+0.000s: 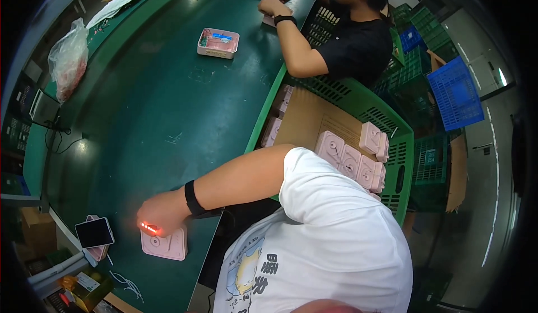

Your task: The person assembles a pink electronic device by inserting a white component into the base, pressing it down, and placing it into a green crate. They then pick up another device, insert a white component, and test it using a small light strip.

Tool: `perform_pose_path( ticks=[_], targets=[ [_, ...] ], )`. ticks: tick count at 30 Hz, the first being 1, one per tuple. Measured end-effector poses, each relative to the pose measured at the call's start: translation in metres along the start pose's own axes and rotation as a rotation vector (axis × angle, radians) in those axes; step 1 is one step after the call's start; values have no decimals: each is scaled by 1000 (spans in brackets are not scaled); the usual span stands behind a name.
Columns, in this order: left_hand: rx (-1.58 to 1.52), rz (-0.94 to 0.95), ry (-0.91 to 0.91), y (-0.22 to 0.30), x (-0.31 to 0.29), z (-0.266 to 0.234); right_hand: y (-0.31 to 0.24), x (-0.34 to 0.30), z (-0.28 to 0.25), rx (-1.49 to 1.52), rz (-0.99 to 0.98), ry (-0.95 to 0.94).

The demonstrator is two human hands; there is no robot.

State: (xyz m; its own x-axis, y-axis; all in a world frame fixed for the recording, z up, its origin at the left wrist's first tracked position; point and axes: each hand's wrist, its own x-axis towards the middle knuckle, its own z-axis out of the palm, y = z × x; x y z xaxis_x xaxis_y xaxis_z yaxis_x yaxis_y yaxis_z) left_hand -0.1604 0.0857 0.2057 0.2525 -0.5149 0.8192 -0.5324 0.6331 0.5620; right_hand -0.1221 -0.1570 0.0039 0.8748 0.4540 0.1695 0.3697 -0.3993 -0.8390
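My right hand (162, 215) reaches across the green worktable, a black band round its wrist. Its fingers are curled over the far edge of a pink square plastic case (165, 246) with a round mark on top. A short row of red lights (148, 227) glows at the fingertips. Whatever the fingers grip is hidden and blurred. My left hand is out of the picture. Beside the case lies a dark-screened phone (94, 233) on top of another pink piece (100, 251). A white cable (129, 284) is coiled near the table's front edge.
Farther along the table sits an open pink case (218, 52) with a circuit board and a blue part inside. A green crate (400, 162) holds cardboard and several pink cases. Across it, a co-worker's hands (277, 5) handle a pink part. A plastic bag (68, 61) lies far left.
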Motion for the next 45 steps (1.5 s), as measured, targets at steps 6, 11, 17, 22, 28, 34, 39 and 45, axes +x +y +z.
perform_pose_path(
  ticks=[6, 11, 17, 22, 28, 34, 39, 45],
  targets=[
    [-30, 26, -9, 2, 5, 4, 0, 0, 6, -15, -4, 54],
    [-30, 39, -20, 9, 7, 0, -3, 0, 2, -39, 1, 6],
    [-65, 37, -22, 12, 6, 4, 9, 3, 13, -12, -33, 90],
    [-98, 35, -27, 14, 6, 3, 9, 5, 12, -31, -21, 87],
    [-140, 36, -18, 16, 5, 8, 10, 5, 11, 5, -27, 85],
    [-181, 41, -14, 16, 7, 12, 12, 4, 12, -7, -24, 89],
    [-215, 46, -8, 16, 6, 13, 10, 6, 12, -15, -21, 89],
    [-253, 59, 2, 16, 6, 14, 6, 3, 11, -11, 6, 75]
  ],
)
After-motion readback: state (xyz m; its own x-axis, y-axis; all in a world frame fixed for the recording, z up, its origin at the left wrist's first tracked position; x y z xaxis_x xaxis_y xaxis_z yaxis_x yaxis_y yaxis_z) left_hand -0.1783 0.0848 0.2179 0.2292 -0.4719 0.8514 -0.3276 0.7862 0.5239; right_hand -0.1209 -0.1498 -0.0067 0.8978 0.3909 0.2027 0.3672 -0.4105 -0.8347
